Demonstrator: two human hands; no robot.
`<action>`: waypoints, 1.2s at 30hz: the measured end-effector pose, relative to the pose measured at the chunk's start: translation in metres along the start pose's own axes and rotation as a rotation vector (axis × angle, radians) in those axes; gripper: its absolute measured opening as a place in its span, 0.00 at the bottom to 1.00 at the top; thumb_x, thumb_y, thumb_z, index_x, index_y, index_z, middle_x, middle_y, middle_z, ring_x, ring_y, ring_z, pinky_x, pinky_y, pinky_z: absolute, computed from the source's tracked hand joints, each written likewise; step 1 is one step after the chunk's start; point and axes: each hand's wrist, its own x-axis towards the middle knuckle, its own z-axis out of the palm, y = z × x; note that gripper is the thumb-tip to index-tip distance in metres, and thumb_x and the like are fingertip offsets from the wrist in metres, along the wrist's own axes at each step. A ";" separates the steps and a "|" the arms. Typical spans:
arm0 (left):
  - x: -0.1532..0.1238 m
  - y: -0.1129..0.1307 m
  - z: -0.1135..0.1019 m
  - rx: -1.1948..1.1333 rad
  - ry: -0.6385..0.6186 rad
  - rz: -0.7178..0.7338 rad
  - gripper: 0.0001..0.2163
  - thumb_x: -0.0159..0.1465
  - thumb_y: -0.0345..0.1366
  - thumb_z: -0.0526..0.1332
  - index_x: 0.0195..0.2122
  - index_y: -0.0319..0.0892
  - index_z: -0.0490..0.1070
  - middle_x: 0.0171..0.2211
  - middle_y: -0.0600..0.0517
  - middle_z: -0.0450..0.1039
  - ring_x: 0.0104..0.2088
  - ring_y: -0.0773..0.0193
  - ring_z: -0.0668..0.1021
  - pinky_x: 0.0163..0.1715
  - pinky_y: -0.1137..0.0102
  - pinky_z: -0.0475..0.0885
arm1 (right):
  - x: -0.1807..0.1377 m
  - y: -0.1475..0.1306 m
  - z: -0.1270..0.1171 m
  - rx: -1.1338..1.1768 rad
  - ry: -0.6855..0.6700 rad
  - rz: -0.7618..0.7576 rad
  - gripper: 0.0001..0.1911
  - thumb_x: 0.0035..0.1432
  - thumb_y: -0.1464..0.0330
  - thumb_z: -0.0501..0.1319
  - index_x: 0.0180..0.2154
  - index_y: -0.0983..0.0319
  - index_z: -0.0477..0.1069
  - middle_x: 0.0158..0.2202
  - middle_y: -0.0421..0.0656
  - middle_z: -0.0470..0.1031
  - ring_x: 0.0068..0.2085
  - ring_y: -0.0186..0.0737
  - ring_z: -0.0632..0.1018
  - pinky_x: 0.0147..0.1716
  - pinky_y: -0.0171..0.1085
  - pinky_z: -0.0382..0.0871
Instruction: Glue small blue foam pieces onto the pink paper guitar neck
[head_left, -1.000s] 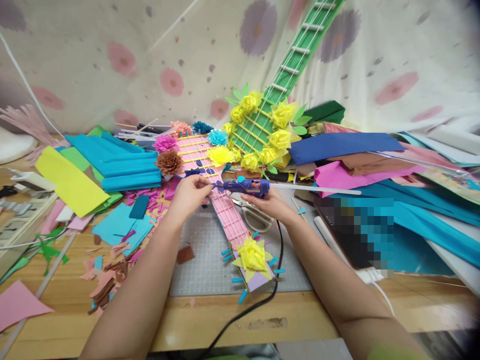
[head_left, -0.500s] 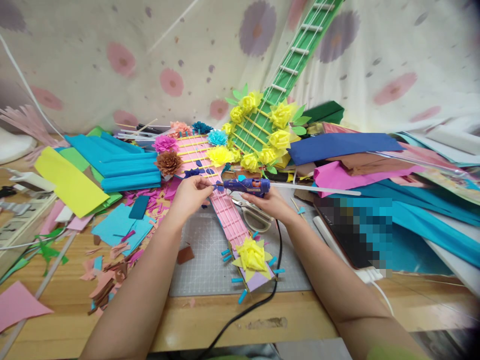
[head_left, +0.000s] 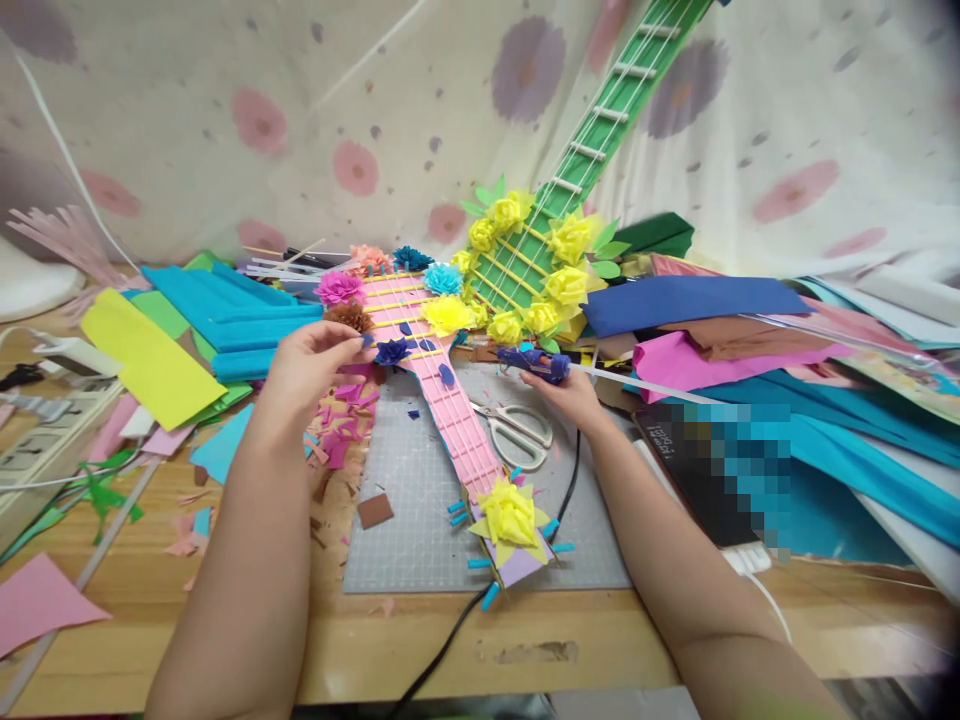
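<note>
A pink paper guitar lies across the grey cutting mat, with paper flowers on its body and a yellow flower at its head. My left hand is pinched on a small dark blue paper piece just left of the guitar body, beside the brown flower. My right hand grips a blue glue gun to the right of the guitar, nozzle pointing left; a white glue stick trails from its back.
Scissors lie on the mat under the gun. A green paper guitar leans on the flowered cloth behind. Stacked coloured papers fill the right, blue and yellow sheets the left. A black cord runs off the table's front edge.
My left hand has drawn away to the left with the small blue piece. The right hand has pulled the glue gun back to the right, off the guitar neck.
</note>
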 end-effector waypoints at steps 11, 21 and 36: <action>0.018 -0.019 -0.016 0.125 0.155 0.050 0.06 0.49 0.32 0.61 0.29 0.40 0.68 0.23 0.55 0.69 0.22 0.68 0.75 0.19 0.75 0.71 | -0.009 -0.005 -0.018 -0.416 -0.046 -0.071 0.28 0.43 0.45 0.61 0.35 0.63 0.72 0.34 0.48 0.76 0.36 0.46 0.75 0.34 0.41 0.66; 0.022 -0.027 -0.021 0.194 0.184 0.064 0.14 0.47 0.33 0.64 0.33 0.43 0.62 0.22 0.57 0.71 0.20 0.67 0.75 0.18 0.76 0.67 | -0.027 -0.104 -0.010 -0.456 -0.359 -0.175 0.18 0.48 0.51 0.61 0.29 0.58 0.62 0.27 0.41 0.71 0.26 0.36 0.69 0.25 0.35 0.59; 0.029 -0.035 -0.028 0.260 0.240 0.062 0.13 0.47 0.34 0.63 0.33 0.44 0.61 0.24 0.56 0.73 0.23 0.65 0.77 0.22 0.74 0.69 | 0.035 -0.156 0.152 -0.242 -0.158 -0.587 0.25 0.46 0.70 0.60 0.48 0.62 0.59 0.36 0.44 0.74 0.42 0.46 0.70 0.43 0.43 0.62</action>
